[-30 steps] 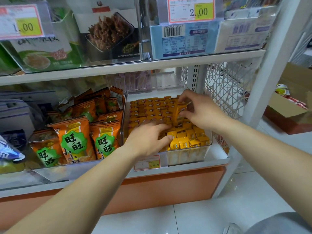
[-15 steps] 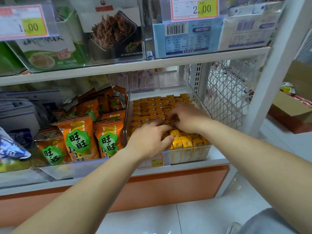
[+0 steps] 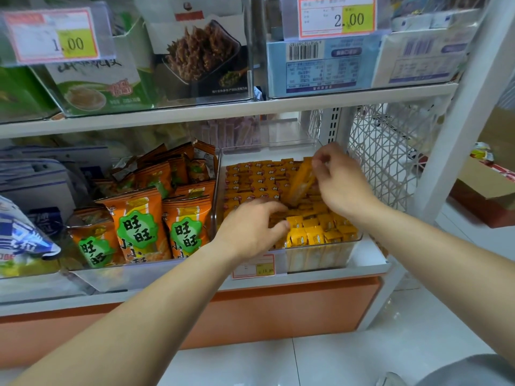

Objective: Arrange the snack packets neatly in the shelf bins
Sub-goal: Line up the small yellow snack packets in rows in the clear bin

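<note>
Raised since the last frame, my right grip (image 3: 342, 185) pinched one orange packet (image 3: 301, 181), tilted above back rows of the clear bin (image 3: 328, 259); left grip (image 3: 250, 229) rested loose, holding nothing, on front packets (image 3: 315, 235).
</note>
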`<state>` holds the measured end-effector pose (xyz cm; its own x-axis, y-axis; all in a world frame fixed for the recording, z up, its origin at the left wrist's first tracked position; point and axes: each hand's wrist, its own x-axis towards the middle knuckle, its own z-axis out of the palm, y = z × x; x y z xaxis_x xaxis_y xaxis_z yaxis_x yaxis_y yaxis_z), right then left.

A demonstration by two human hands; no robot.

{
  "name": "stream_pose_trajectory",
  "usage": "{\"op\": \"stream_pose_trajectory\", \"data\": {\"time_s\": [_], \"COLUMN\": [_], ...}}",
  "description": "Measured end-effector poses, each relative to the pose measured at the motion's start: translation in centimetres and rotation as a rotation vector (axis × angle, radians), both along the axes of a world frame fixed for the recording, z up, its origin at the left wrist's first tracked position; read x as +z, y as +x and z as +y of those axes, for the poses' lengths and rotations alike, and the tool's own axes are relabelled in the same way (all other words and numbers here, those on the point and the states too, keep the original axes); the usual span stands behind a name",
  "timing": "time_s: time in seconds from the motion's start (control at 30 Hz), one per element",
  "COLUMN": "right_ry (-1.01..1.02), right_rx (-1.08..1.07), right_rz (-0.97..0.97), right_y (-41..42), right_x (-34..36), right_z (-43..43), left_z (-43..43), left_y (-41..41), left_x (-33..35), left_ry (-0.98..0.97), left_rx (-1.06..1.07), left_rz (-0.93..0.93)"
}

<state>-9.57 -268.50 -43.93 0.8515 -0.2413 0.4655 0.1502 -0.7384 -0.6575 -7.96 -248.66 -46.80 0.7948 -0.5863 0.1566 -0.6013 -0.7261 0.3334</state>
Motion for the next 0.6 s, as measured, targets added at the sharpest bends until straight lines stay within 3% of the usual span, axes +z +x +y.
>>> {"op": "stream_pose_trajectory", "data": {"time_s": [0.1,0.13,0.2,0.27,0.37,0.53,0.6], "right_ry": [0.331,0.334,0.154,0.065,0.204,0.367,0.455], "right_rx": [0.068,0.111,0.206,0.336,0.447,0.167,0.192], "right_rz": [0.007,0.006,0.039,0.093,0.116,0.063,0.135], "right_y": [-1.4,-1.9,-2.8,-3.6,-3.9,-2.3,-1.7], "right_x": [1.3,1.5,1.4,1.1,0.7,0.3,0.1], "right_z": [-0.4,-0.5,-0.2,0.5,0.8,-0.3,-0.1], "left_z": [-0.2,-0.4,-1.1,-1.7,-2.0,-2.2,-2.4], "left_y": [-0.2,-0.2,-0.1,0.0,0.1,0.2,-0.1], "left_x": [0.9,1.3,2.1,2.4,2.0,1.7,1.7], "left_ry": [-0.273,-0.42,-0.785,-1.007,-1.028,-1.01,-0.977], "left_rx": [0.125,0.18,0.252,0.254,0.267,0.23,0.175], "left_rz": [-0.026,0.069,0.46,0.716,0.729,0.712,0.682]}}
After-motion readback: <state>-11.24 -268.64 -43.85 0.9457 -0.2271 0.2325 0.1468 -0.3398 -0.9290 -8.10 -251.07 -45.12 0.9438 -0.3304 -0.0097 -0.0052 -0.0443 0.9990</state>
